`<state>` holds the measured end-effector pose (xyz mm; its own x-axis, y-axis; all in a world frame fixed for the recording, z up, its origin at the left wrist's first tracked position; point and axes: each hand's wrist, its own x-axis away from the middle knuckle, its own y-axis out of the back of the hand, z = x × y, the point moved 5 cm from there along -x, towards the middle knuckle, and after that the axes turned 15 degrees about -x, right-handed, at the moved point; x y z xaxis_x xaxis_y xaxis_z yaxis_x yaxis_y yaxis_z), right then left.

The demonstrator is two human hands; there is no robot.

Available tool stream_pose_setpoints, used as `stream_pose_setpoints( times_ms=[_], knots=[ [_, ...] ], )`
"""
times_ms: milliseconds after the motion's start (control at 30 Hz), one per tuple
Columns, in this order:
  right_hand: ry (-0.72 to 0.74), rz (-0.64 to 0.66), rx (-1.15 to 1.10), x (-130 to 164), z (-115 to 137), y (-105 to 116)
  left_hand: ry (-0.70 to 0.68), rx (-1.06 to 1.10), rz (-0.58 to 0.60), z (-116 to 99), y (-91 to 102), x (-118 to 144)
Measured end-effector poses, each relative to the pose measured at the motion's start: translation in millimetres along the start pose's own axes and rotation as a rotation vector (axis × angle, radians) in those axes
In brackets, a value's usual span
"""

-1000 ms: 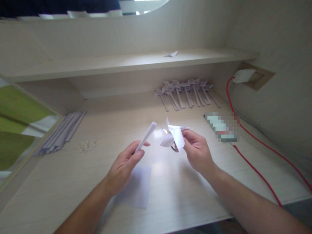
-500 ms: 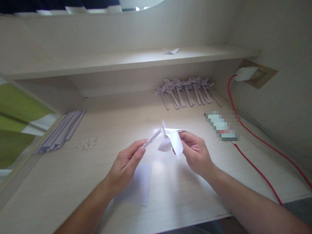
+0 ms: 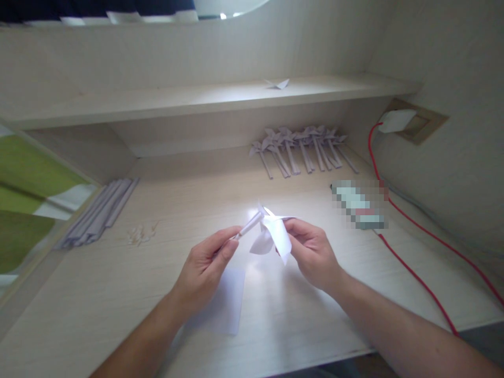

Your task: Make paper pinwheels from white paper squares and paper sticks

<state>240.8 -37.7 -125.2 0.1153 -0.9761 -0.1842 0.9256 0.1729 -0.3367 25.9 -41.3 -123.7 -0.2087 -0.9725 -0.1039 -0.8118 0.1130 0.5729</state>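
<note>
My left hand (image 3: 210, 262) pinches a rolled white paper stick (image 3: 250, 223), its free end pointing up and to the right. From the other side, my right hand (image 3: 313, 249) grips a folded white paper pinwheel (image 3: 273, 234) by its back edge. The stick's tip is up against the pinwheel's left side; whether it is fixed to it I cannot tell. Below my left hand a square sheet of white paper (image 3: 233, 304) lies on the desk, partly hidden by that hand.
Several finished paper pinwheels (image 3: 301, 147) lie in a row at the back. Rolled paper sticks (image 3: 100, 212) are stacked at left, beside small pale pieces (image 3: 142, 232). A blurred-out phone-like device (image 3: 358, 205) with a red cable (image 3: 419, 289) lies right. A folded paper (image 3: 279, 84) rests on the shelf (image 3: 177, 102).
The pinwheel has come slightly left and down with my right hand. My left hand has shifted a little right, so the stick's tip now meets the pinwheel.
</note>
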Motion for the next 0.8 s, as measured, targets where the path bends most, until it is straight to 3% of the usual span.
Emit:
stream_pose_setpoints(
  times_ms=[267, 800],
  knots=[
    [-0.006, -0.011, 0.034, -0.1, 1.1, -1.1, 0.016, 0.041, 0.02, 6.0, -4.0, 3.2],
    [-0.011, -0.012, 0.07, 1.5, -0.1, 0.6, -0.169, -0.092, -0.083, -6.3, 3.9, 3.5]
  ],
)
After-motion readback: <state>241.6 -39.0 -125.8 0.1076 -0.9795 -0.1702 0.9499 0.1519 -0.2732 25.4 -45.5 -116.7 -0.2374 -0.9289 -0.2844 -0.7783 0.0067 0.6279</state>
